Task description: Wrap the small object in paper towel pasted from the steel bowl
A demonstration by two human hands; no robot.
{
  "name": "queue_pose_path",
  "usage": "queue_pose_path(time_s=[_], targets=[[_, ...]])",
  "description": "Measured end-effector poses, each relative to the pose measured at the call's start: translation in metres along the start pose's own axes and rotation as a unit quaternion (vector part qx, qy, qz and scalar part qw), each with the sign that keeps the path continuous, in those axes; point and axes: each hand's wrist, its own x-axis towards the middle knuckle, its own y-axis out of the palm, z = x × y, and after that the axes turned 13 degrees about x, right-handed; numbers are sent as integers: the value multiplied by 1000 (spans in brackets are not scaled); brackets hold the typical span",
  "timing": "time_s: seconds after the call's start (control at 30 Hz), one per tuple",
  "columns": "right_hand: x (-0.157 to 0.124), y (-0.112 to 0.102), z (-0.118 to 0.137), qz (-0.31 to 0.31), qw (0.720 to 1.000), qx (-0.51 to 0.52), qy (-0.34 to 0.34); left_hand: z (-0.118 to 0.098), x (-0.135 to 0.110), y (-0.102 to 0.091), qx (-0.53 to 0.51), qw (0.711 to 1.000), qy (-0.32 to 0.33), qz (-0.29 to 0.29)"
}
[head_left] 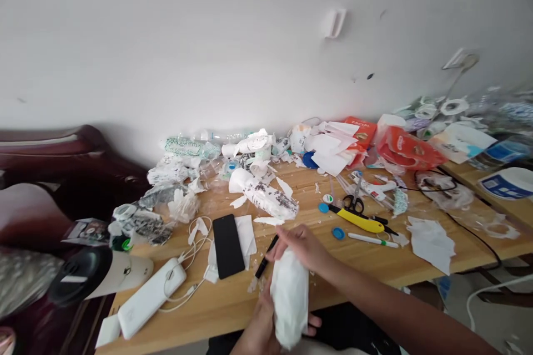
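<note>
A long, rounded bundle wrapped in white tissue paper (290,299) is held upright at the table's front edge. My left hand (264,319) wraps round its lower part, with fingertips showing on the far right side. My right hand (302,247) closes over its top end, thumb and fingers pressed on the paper. What lies inside the wrapping is hidden. Just left of my right fingertips, a black marker (263,267) lies on the wood. Beyond my hands rests a white, dark-speckled wrapped bottle-like form (266,194) among torn paper scraps.
On the left are a black phone (229,246), a white power bank (152,297) with cables, and a lidded paper cup (120,274). To the right lie scissors (353,202), a yellow cutter (360,221), a glue gun (375,187) and red tissue packs (410,148). Wrapped bottles line the wall.
</note>
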Motion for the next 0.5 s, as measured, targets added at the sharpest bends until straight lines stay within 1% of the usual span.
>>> queue_pose_path(time_s=[0.03, 0.07, 0.1, 0.13, 0.2, 0.27, 0.3, 0.4, 0.47, 0.5], targets=[[3, -5, 6, -32, 999, -3, -21, -6, 3, 7, -26, 1000, 6, -7], [6, -10, 11, -61, 997, -10, -44, -11, 5, 12, -40, 999, 32, -15], [8, -14, 15, -86, 994, -22, -65, -16, 6, 16, -35, 998, 47, -9], [9, -18, 19, -105, 991, -33, -80, -20, 6, 18, -18, 998, 53, -15], [5, -21, 24, -99, 990, -63, -83, -28, 2, 19, -8, 999, 47, -17], [-5, -17, 27, -72, 989, -94, -84, -35, -7, 16, 2, 999, 46, -21], [-12, -13, 28, -60, 988, -109, -96, -39, -12, 15, 9, 999, 49, -22], [-37, 7, 27, -32, 973, -145, -177, -51, -31, 11, 38, 997, 63, -21], [-54, 21, 22, -23, 951, -176, -253, -58, -45, 11, 57, 996, 71, -20], [-63, 29, 17, -29, 937, -190, -291, -60, -51, 10, 66, 995, 73, -17]])
